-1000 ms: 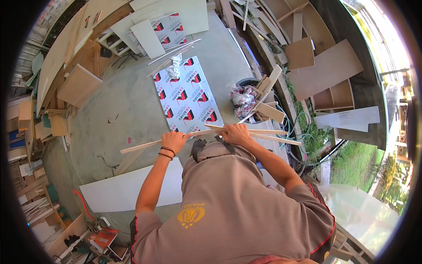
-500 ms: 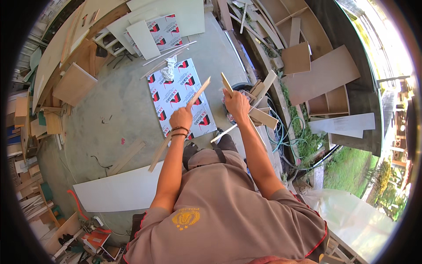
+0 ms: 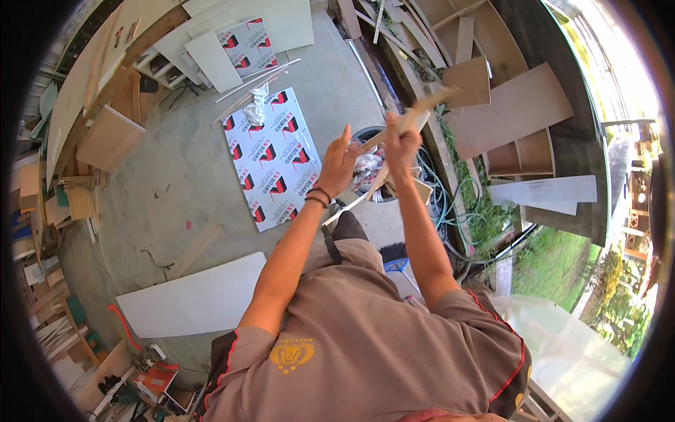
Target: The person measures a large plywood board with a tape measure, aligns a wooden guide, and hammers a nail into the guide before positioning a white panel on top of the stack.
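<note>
Timber strips (image 3: 425, 105) show in the head view by the right hand (image 3: 402, 146), in front of the round dark bin (image 3: 365, 132) as the camera looks down; how high they are above its rim cannot be told. The right hand is curled firmly around the wood, which blurs toward its far end. The left hand (image 3: 339, 165) has its fingers extended, not curled around anything, close beside the near end of the wood; whether it touches that end is unclear. Handling these pieces well seems to call for a snug grip near the middle of the bundle, the ends brought together so that none snags on the bin's contents, and the left palm used as a flat guide with its fingertips clear of rough edges and possible splinters. A slower swing of the right arm would probably help too. As for numbers, there are two hands, two dark bands (image 3: 318, 195) on the left wrist, one bin, one printed board (image 3: 264, 158) flat on the floor and another leaning board (image 3: 246, 46) with like printing, one crumpled white cloth (image 3: 256, 107), and one long white panel (image 3: 190, 295). The held strips are too blurred and overlapped to count exactly.
</note>
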`<state>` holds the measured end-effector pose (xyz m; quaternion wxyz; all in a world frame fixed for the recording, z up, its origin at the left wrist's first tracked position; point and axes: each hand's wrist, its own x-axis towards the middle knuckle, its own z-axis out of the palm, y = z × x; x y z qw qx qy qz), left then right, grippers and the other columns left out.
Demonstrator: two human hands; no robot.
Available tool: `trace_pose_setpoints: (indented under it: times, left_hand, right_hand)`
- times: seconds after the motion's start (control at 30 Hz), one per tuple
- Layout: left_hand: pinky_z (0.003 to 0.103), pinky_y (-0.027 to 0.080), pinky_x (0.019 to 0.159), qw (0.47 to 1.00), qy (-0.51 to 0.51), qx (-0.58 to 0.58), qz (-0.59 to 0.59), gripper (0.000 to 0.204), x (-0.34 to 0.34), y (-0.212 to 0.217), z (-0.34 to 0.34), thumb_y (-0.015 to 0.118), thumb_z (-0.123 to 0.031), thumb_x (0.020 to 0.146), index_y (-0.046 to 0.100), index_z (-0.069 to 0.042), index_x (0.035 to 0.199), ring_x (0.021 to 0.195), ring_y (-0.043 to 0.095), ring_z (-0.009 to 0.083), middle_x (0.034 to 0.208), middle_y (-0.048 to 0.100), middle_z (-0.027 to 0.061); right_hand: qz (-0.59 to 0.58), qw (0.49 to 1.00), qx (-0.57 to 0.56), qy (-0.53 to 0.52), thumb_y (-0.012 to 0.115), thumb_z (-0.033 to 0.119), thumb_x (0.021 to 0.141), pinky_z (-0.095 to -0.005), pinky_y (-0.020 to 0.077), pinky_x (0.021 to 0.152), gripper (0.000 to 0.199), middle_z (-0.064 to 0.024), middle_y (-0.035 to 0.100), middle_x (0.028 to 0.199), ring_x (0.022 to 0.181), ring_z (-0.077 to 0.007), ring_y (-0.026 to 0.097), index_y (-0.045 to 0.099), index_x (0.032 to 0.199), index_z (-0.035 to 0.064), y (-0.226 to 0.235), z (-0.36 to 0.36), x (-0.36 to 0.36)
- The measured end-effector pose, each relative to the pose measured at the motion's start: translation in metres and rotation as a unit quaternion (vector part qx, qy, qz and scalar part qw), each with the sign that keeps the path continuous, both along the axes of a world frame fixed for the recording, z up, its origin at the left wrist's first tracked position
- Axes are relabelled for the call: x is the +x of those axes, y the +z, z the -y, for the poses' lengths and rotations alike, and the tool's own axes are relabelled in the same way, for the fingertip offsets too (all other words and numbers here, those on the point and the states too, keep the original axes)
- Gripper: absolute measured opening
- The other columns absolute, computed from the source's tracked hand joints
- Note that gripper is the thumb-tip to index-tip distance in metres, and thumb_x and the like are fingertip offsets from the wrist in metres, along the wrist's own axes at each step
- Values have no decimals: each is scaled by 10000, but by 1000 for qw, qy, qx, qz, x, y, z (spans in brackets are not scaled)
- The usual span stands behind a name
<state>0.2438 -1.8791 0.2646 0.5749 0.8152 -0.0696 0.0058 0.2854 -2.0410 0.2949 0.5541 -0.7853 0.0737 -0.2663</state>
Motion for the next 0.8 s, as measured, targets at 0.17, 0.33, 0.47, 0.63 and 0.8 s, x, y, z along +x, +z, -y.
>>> trace_pose_setpoints:
  times: [0.17, 0.33, 0.47, 0.63, 0.8]
  left_hand:
    - [396, 462, 992, 982, 3, 14, -190, 478, -51, -59, -56, 474, -397, 1038, 584, -20, 1310, 1183, 618, 323, 1234, 655, 206]
    - [443, 487, 861, 925, 83, 146, -341, 453, -183, -150, -166, 480, -435, 994, 633, -12, 1046, 989, 625, 426, 1012, 682, 217]
    - [475, 506, 823, 815, 169, 293, -470, 436, -335, -177, -244, 508, -439, 950, 663, -38, 1025, 921, 672, 354, 956, 708, 184]
    - [462, 531, 737, 775, 90, 258, -570, 370, -401, -140, -246, 524, -390, 969, 625, -37, 1015, 873, 671, 338, 963, 698, 169]
    - [337, 556, 605, 781, 219, 133, -570, 466, -380, -119, -206, 504, -462, 995, 660, -29, 1070, 775, 723, 201, 906, 738, 129]
  right_hand:
    - [73, 989, 48, -122, 703, 247, 962, -256, 330, 506, 388, 53, 467, 618, 580, -44, 402, 563, 668, 35, 17, 75, 21]
    - [95, 958, 172, -211, 683, 235, 974, -265, 268, 481, 466, 66, 389, 569, 529, -44, 330, 454, 593, 96, -28, 108, 55]
    - [115, 949, 170, -241, 642, 294, 1001, -285, 279, 466, 512, 48, 384, 545, 501, -66, 336, 436, 581, 84, -42, 125, 75]
    - [48, 955, 35, -289, 627, 357, 1004, -343, 367, 524, 538, -15, 472, 559, 539, -131, 420, 477, 613, 21, -160, 147, 86]
    - [-222, 899, -36, -376, 703, 412, 928, -355, 492, 715, 423, -115, 632, 739, 723, -208, 615, 624, 838, 6, -243, 155, 28]
